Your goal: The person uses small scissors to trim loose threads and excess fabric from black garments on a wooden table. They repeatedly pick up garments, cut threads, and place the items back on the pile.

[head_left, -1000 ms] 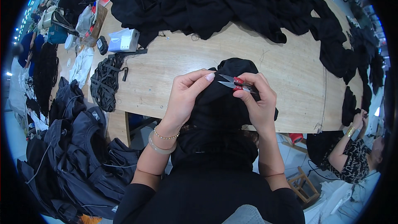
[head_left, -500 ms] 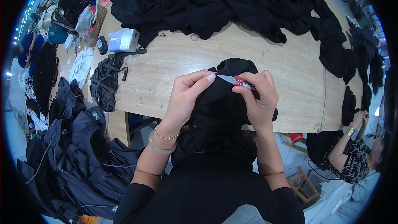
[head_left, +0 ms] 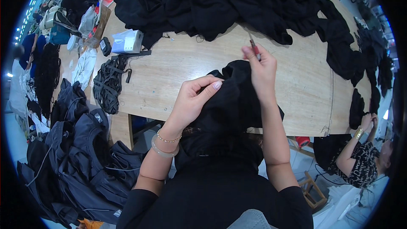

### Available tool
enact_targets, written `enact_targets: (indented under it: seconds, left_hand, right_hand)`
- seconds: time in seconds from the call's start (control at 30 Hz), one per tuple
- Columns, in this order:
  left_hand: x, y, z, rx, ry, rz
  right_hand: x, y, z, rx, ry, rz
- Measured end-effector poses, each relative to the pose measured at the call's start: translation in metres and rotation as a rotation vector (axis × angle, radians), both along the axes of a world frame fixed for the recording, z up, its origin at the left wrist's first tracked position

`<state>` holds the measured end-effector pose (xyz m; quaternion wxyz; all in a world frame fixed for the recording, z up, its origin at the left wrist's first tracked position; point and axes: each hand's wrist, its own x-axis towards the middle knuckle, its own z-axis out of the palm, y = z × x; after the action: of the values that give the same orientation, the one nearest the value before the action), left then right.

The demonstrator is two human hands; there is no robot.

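Observation:
My left hand (head_left: pixel 190 101) pinches the edge of a black garment (head_left: pixel 231 104) between thumb and fingers. That cloth lies bunched at the table's near edge and hangs down toward my lap. In my right hand (head_left: pixel 263 71) is a pair of red-handled thread snips (head_left: pixel 255 48), held upright. Their thin blades point away from me, above the bare wood and apart from the cloth. My palm and fingers hide the lower part of the snips.
Black garments (head_left: pixel 212 8) are heaped across the far side of the wooden table (head_left: pixel 169 70). Left of me are a tangle of dark straps (head_left: pixel 109 82), a tissue pack (head_left: pixel 128 42) and a pile of dark clothes (head_left: pixel 80 152). At the right a co-worker (head_left: pixel 358 161) handles black cloth.
My right hand has lifted the snips up and away from the cloth edge, turning their blades from leftward to upward. My left hand keeps its pinch, a touch lower.

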<state>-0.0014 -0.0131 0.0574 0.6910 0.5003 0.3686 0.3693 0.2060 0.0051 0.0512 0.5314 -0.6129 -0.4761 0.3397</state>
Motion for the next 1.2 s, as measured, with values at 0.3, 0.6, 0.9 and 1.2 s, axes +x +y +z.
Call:
enact_targets:
  seconds: [0.3, 0.6, 0.9, 1.2]
  left_hand:
    - [-0.001, 0.003, 0.010, -0.089, -0.058, 0.046]
    - [0.003, 0.003, 0.010, -0.083, -0.087, 0.044]
    - [0.002, 0.005, 0.012, -0.055, -0.049, 0.046]
    - [0.001, 0.005, 0.011, -0.076, -0.032, 0.038]
  right_hand:
    - [0.012, -0.037, 0.023, 0.240, -0.455, 0.131]
    - [0.012, -0.049, 0.029, 0.322, -0.756, 0.116]
    - [0.013, -0.048, 0.032, 0.355, -0.803, 0.108]
    - [0.013, -0.049, 0.031, 0.360, -0.838, 0.116]
